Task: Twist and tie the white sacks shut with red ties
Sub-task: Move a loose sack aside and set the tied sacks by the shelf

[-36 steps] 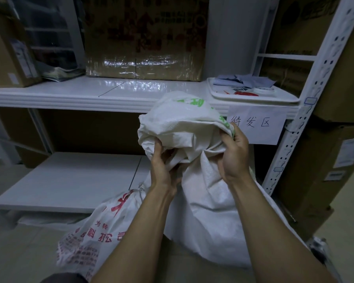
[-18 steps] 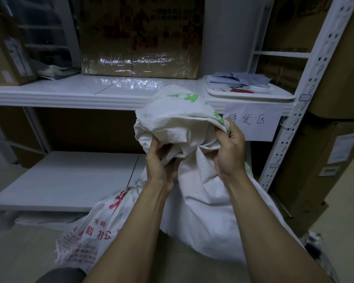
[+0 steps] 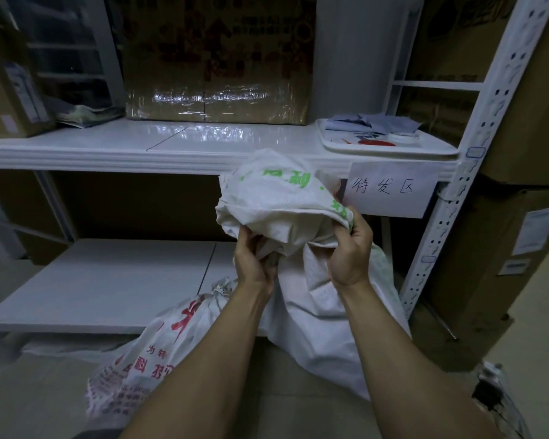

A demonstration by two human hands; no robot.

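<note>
Both hands stay on the neck of the white sack (image 3: 324, 299), which stands on the floor in front of the shelving with its loose mouth flopped up at 12 o'clock of the hands. Compared with a second ago the mouth looks more bunched and rolled over, the green print now facing up, and the neck between the hands reads tighter; likely mid-twist, closure not yet done. Left hand (image 3: 253, 262) is curled around the gathered neck, fingers wrapped into the folds. Right hand (image 3: 349, 248) is clenched on the fabric just at 3 o'clock of it, thumb and fingers pinching the rolled rim. No red tie visible in either hand; something red lies on the white tray (image 3: 393, 152) on the upper shelf at 1 o'clock, could be the ties, too small to tell. So tying is still ahead, and one hand will probably have to let go to fetch one while the other keeps the twist. Second sack with red print (image 3: 159, 353) lies at 7 o'clock, touching the first, its top looking bunched. Edges: upper shelf lip (image 3: 108, 160) just above the sack mouth, paper label (image 3: 390, 191) close at 2 o'clock, perforated upright (image 3: 450, 217) at 3 o'clock. Open room is toward 9 o'clock over the lower shelf (image 3: 92, 280).
</note>
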